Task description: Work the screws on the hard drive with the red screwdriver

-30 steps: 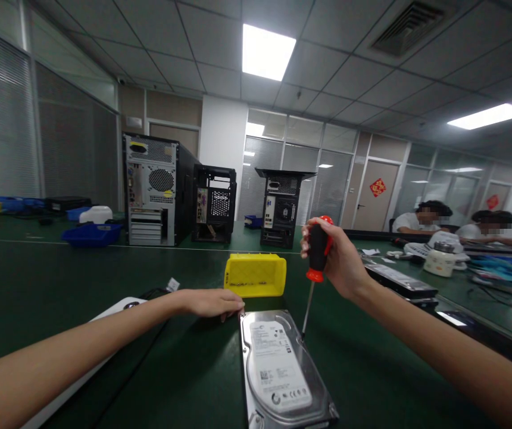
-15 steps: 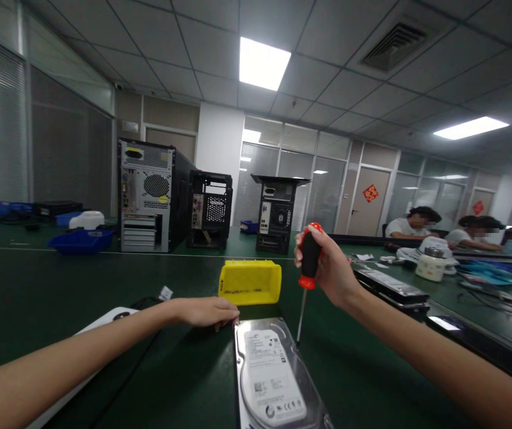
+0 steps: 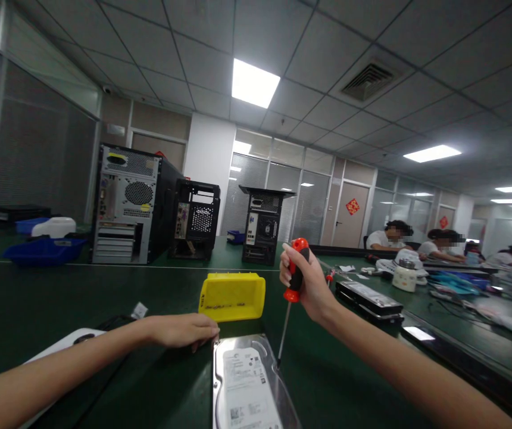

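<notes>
A silver hard drive (image 3: pixel 247 381) with a white label lies on the green table, its near end cut off by the frame. My right hand (image 3: pixel 307 277) is wrapped round the red and black handle of a screwdriver (image 3: pixel 298 268). Its shaft slants down, with the tip at the drive's right edge. At the far left corner of the drive, my left hand (image 3: pixel 187 330) has its fingers closed against the corner; whether something small is between the fingertips is hidden. Just beyond the drive stands a yellow bin (image 3: pixel 231 295) with small screws inside.
Computer cases (image 3: pixel 124 202) stand along the back. A blue tray (image 3: pixel 44 251) is at left, a white device (image 3: pixel 66 345) with a black cable under my left forearm. Stacked drives (image 3: pixel 370 298), a dark flat panel (image 3: pixel 452 357) and a jar (image 3: pixel 404 277) lie to the right. People sit farther back.
The whole view has shifted, so the drive, bin and both hands appear farther left and slightly lower. Both hands keep their places at the drive, the screwdriver tip still at its right edge.
</notes>
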A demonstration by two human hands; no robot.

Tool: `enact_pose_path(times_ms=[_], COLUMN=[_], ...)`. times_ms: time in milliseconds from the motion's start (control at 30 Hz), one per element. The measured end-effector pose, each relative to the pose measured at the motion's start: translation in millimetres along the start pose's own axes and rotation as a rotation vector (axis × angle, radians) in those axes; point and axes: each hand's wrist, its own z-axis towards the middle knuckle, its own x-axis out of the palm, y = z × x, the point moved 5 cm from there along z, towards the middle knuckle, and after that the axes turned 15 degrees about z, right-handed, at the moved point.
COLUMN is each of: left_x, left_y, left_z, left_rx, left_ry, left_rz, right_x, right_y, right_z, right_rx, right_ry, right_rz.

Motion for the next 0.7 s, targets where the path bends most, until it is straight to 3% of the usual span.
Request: enact_pose_path(times_ms=[200, 367, 700], left_x=[3.9, 4.8, 2.1], left_y=[-2.7, 4.7, -1.4], left_z=[3.4, 6.3, 0.5], left_rx=[0.092, 0.083, 0.056], left_ry=[0.006, 0.019, 0.025], left_rz=[0.033, -0.006, -0.001], right_x=[-0.8, -3.0, 5.7], right_y=[-1.5, 4.8, 1.4], right_z=[-2.6, -2.0, -2.3], right_rx=[0.032, -0.003, 0.053], right_ry=[-0.023, -0.072, 0.025], right_rz=[-0.072, -0.025, 0.055])
